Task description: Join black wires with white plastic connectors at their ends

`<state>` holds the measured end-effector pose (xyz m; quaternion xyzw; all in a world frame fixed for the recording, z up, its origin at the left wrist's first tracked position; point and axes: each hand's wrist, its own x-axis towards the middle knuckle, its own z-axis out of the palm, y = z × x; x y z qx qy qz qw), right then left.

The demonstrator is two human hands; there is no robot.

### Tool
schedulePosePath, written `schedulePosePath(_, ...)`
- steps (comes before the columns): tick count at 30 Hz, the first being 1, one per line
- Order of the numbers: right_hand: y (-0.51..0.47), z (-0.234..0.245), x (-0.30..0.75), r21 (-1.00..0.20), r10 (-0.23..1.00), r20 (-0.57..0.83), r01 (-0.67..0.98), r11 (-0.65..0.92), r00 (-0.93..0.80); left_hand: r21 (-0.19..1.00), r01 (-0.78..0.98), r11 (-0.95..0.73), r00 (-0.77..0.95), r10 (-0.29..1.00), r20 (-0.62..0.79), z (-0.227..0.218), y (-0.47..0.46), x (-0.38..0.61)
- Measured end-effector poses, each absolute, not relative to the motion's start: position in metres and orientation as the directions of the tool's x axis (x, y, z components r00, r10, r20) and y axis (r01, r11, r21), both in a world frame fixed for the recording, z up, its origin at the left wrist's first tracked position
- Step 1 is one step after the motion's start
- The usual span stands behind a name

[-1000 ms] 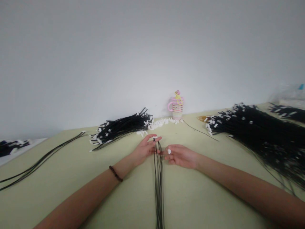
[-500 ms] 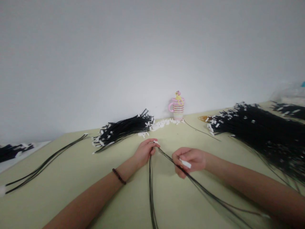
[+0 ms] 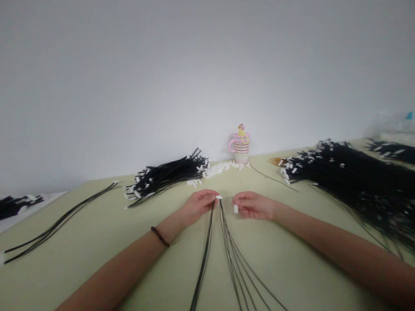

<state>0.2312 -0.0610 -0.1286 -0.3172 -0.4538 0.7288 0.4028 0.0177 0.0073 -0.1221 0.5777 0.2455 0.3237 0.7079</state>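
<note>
The left hand [image 3: 197, 205] has its fingers pressed together, pinching the top of a bunch of thin black wires [image 3: 203, 259], with a small white plug [image 3: 219, 197] just above the fingertips. The right hand [image 3: 253, 206] pinches a second white plug [image 3: 235, 209] just beside the wires. The 2 hands are near each other, not touching. The wires run lengthwise across the pale green table [image 3: 285, 268], from the hands toward the person, fanning out in 2 groups. Beyond them stands a striped mug [image 3: 241, 149] with a pink handle; its contents are hidden. Loose white plugs [image 3: 220, 169] lie beside it, between 2 large bundles of plug-ended black wires [image 3: 165, 176] [image 3: 350, 185].
</note>
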Motion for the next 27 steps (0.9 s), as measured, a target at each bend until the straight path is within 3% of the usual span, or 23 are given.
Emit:
schedulePosePath(3,-0.064,-0.128,0.212,-0.909,0.98,-0.069,-0.393,-0.14,-0.189,0.988,-0.1,0.116,0.671,0.741,-0.019,-0.121,0.004,0.019)
schedulePosePath(9,-0.069,-0.129,0.199,-0.957,0.999,0.038,-0.287,0.034,-0.01,0.995,-0.032,0.098,0.676,0.735,-0.05,-0.122,-0.006,0.026)
schedulePosePath(15,-0.069,-0.131,0.2,-0.974,0.999,0.052,-0.222,0.05,-0.005,0.972,-0.038,0.231,0.722,0.679,-0.133,-0.117,-0.005,0.024)
schedulePosePath(23,-0.071,-0.135,0.202,-0.981,0.991,0.111,-0.166,0.097,-0.077,0.995,-0.009,0.096,0.769,0.637,-0.055,-0.12,-0.005,0.022)
schedulePosePath(27,-0.071,-0.137,0.202,-0.983,0.987,0.14,-0.131,0.129,-0.081,0.991,-0.011,0.135,0.78,0.621,-0.076,-0.121,-0.002,0.022)
